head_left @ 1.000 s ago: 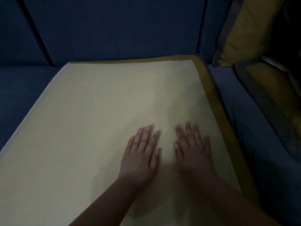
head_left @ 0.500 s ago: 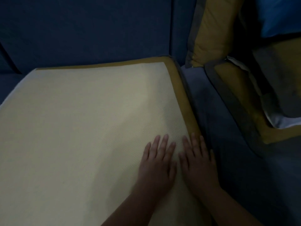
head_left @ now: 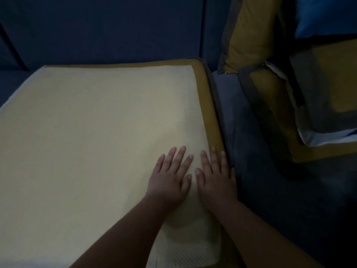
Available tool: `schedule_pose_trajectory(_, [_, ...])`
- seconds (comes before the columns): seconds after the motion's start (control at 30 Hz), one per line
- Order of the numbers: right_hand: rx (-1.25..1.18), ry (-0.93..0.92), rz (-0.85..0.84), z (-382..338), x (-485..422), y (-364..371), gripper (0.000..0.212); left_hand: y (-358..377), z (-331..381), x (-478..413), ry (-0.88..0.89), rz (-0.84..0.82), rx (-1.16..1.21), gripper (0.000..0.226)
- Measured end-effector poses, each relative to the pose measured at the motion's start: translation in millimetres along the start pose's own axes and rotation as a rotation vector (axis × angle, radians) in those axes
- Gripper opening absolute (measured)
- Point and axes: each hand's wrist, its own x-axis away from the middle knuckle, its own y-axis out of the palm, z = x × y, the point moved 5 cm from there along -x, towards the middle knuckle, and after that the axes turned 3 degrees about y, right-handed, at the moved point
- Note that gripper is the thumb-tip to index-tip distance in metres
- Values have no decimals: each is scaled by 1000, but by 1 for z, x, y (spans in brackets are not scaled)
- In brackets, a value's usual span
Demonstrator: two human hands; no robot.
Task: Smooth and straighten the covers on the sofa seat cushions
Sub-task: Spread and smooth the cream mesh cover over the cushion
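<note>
Head view: both hands [head_left: 193,176] flat on the cover [head_left: 92,142].

In dim light, the seat cushion cover [head_left: 96,132] is pale creamy yellow with a fine dotted mesh pattern, clearest at its near right, and a plain mustard-brown border [head_left: 207,105] runs along its far and right edges. The sofa back [head_left: 116,29] on the far side is plain dark navy, and the sofa seat [head_left: 251,171] to the right is a greyer dark blue. At far right, an upright pillow [head_left: 249,35] and a flat pillow [head_left: 270,105] are mustard yellow framed in dark grey, beside a bright blue cushion [head_left: 326,14] and a strip of white fabric [head_left: 328,139].
</note>
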Motion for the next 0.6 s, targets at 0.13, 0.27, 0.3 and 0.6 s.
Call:
schedule_pose_trajectory(0.13, [33,-78,-102,4,15,-14,59,-13,16,10,-81,-38,40,67])
schedule_pose_trajectory(0.27, [-50,-153,111,2,44,-35,69,-32,42,34,-14,133,154,63])
schedule_pose_trajectory(0.3, [-88,-179,198,0,53,-42,67,-38,49,41,-7,202,171,60])
schedule_pose_trajectory(0.6, [-168,-148,474,5,132,2,56,-6,40,118,-61,283,134,59])
